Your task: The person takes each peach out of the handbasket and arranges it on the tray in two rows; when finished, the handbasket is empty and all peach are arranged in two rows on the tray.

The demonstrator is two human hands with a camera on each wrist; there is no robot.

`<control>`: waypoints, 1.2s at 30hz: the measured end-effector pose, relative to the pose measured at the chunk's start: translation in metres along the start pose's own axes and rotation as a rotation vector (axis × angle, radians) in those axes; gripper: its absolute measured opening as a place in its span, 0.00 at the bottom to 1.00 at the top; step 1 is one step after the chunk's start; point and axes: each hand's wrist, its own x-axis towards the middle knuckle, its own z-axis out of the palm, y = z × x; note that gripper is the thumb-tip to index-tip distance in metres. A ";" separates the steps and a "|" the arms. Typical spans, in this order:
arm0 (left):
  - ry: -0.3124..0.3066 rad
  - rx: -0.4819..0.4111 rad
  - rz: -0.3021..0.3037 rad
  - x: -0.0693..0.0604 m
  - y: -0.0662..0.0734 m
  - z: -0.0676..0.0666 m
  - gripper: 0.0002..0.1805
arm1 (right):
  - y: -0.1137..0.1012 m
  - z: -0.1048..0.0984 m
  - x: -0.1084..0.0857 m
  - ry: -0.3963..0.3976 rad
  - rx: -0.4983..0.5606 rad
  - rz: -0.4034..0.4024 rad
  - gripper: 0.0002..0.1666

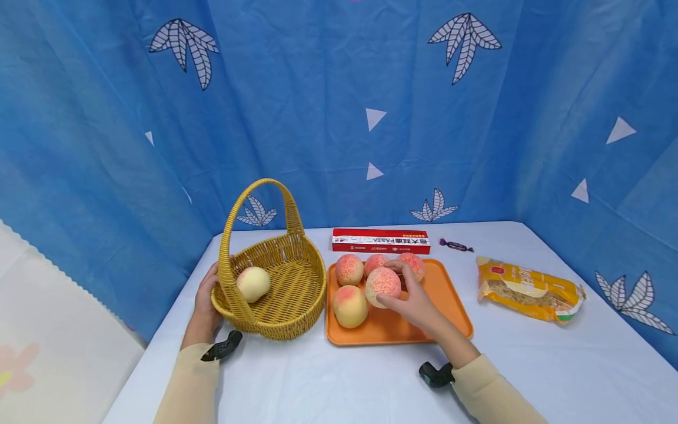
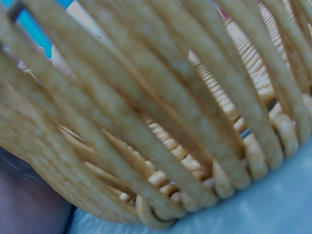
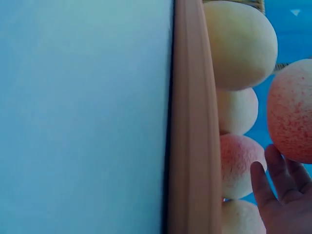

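Curving up in glossy yellow weave, the basket [image 1: 290,327] has a rounded bowl & tall arched handle; the tray [image 1: 394,331] beside it is smooth orange, rect. w/ rounded corners & a low rim. Both sit on white cloth [image 1: 328,383]. Peaches are round, some speckled pink, some smoother & paler. Basket contains one pale peach [image 1: 254,284], at its L side. On tray: a yellow peach [image 1: 351,306] w/ pink top, front L, plus a row of 3 pink peaches [image 1: 349,269] along the back. Behind tray: red/white pasta box [image 1: 381,241], purple twisted wrapper [image 1: 457,245]; to R, shiny orange pasta bag [image 1: 529,288]. L hand [image 1: 205,297] is against the basket's L side; fingers partly hidden, can't tell if curled. R hand [image 1: 415,300] is part-closed, thumb & fingers gripping a speckled peach [image 1: 383,285] above the tray.
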 end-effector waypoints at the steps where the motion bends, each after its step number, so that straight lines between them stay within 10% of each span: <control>1: 0.002 0.003 0.001 0.000 0.000 0.000 0.29 | 0.002 -0.001 0.000 -0.004 -0.002 0.005 0.42; 36: -0.004 0.028 0.007 -0.001 0.001 0.001 0.29 | 0.031 -0.004 -0.005 -0.122 -0.015 0.071 0.38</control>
